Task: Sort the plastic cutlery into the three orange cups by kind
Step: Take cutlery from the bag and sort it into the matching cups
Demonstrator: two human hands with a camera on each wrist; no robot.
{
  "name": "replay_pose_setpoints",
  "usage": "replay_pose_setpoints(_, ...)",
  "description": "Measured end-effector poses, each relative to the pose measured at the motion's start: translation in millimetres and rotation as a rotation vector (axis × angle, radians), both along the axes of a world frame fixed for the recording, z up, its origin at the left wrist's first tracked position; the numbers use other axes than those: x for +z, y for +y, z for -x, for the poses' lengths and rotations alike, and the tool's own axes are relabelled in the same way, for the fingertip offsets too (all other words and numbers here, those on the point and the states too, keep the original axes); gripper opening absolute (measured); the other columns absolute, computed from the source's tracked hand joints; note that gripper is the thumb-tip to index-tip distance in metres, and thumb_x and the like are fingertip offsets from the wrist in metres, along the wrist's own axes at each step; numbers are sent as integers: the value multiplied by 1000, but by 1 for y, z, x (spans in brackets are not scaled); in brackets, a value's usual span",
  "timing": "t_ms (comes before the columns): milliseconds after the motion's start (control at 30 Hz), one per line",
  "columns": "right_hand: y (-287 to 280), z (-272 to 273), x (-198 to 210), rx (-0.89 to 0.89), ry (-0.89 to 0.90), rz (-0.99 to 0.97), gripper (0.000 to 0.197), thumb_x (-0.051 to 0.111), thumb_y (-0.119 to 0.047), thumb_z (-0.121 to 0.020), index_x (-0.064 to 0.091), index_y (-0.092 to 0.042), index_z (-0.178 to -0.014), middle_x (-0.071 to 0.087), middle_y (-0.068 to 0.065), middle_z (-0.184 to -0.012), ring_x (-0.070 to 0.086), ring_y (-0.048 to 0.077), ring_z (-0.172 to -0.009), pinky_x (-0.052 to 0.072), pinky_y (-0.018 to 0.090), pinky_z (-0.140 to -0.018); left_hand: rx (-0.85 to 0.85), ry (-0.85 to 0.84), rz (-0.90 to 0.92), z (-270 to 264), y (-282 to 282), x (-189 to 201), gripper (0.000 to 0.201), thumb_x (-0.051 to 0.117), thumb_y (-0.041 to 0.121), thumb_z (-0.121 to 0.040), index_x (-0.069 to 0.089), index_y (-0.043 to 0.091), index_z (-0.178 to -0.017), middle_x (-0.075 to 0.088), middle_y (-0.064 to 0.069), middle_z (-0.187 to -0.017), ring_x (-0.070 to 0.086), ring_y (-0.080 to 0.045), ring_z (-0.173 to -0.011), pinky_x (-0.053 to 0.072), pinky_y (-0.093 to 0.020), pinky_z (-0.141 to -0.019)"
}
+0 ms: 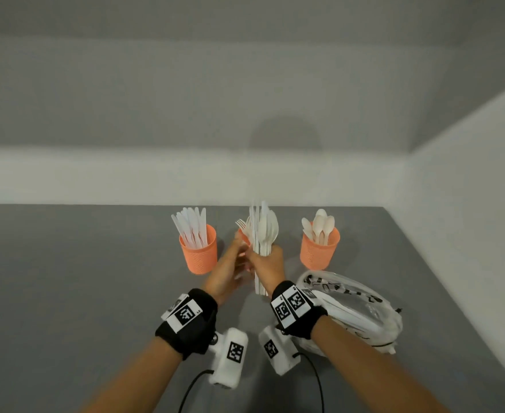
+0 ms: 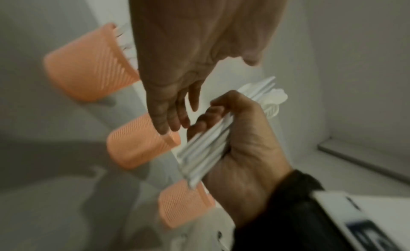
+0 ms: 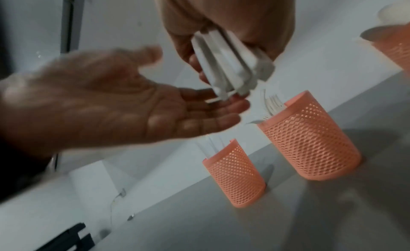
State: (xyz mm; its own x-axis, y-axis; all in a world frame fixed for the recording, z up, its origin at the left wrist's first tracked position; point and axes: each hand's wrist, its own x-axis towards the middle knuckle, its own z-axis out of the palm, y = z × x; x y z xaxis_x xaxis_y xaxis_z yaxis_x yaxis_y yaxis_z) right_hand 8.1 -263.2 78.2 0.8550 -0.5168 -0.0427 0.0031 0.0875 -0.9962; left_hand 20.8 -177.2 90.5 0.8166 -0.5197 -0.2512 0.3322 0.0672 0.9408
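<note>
My right hand (image 1: 268, 261) grips an upright bundle of white plastic cutlery (image 1: 262, 231), spoon bowls on top, above the table in front of the middle cup. My left hand (image 1: 239, 257) is open, its straight fingers (image 3: 213, 111) lying by the bundle's handle ends (image 3: 230, 65). Three orange mesh cups stand in a row. The left cup (image 1: 199, 251) holds knives. Forks stick out of the middle cup (image 3: 310, 140), which my hands mostly hide in the head view. The right cup (image 1: 319, 250) holds spoons.
A crumpled clear plastic bag (image 1: 352, 308) lies on the grey table (image 1: 81, 278) to my right, beside my right forearm. White walls close off the table at the back and at the right. Cables trail from my wrist cameras.
</note>
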Motion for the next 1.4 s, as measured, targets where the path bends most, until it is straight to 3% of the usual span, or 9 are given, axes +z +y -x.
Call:
replay_pose_setpoints(167,25,4,-1,127,60,157,28,52,-1,-89,56,2,-116,63,16,-110,59,26,-105,50,32,-89,7,-246,-196,-20,4,6,44,71,18,-79,57,11,-119,68,-6,-111,65,-19,-103,51,-32,-92)
replay_pose_setpoints(400,16,7,-13,376,263,43,27,56,13,-77,57,-13,-72,61,-5,-50,57,1,-42,46,14,-45,0,-219,-203,-28,9,-3,9,64,8,-80,66,1,-87,67,-18,-85,65,-26,-75,54,-30,-69)
replay_pose_setpoints(500,10,9,-10,514,281,-38,17,57,0,-84,60,-6,-68,61,-2,-47,58,6,-44,48,15,-49,-76,-221,-200,-30,11,0,10,61,12,-85,63,3,-84,64,-15,-80,61,-11,-50,47,-15,-44)
replay_pose_setpoints(633,7,4,-8,539,247,-165,12,53,-7,-90,59,-9,-80,53,-1,-43,57,11,-43,50,23,-51,-112,-201,-121,-35,11,3,12,61,25,-86,63,16,-93,69,-11,-88,67,-21,-80,54,-24,-66)
replay_pose_setpoints(700,6,0,-10,511,228,-236,8,54,-10,-91,57,-11,-84,49,-2,-42,54,13,-41,50,27,-53,-85,-217,-138,-40,13,2,22,59,34,-87,60,20,-104,69,-13,-96,67,-23,-84,53,-22,-60)
replay_pose_setpoints(800,1,-3,-16,480,224,-326,6,57,-18,-91,56,-15,-86,49,-3,-45,47,11,-38,45,23,-45,65,-190,-120,-48,17,-2,42,59,42,-86,59,9,-113,68,-14,-101,67,-22,-87,55,-26,-70)
replay_pose_setpoints(1100,-16,4,-27,548,229,-311,9,54,-24,-92,60,-21,-99,69,0,-69,56,7,-46,47,20,-48,232,-322,-264,-52,6,-4,18,55,6,-90,56,11,-72,59,-5,-64,56,-1,-41,46,-14,-43)
replay_pose_setpoints(1300,-22,9,-26,567,206,-335,11,51,-20,-94,57,-17,-102,70,3,-75,63,7,-51,50,19,-49,108,-448,-484,-49,-3,-5,16,49,10,-93,57,6,-80,59,-3,-66,55,-14,-56,45,-12,-46)
replay_pose_setpoints(1400,-26,12,-27,593,219,-312,13,50,-25,-95,58,-18,-102,74,-2,-74,67,11,-60,53,23,-58,130,-491,-475,-47,-4,-8,15,46,9,-93,60,6,-88,66,-9,-75,63,-22,-66,54,-25,-60)
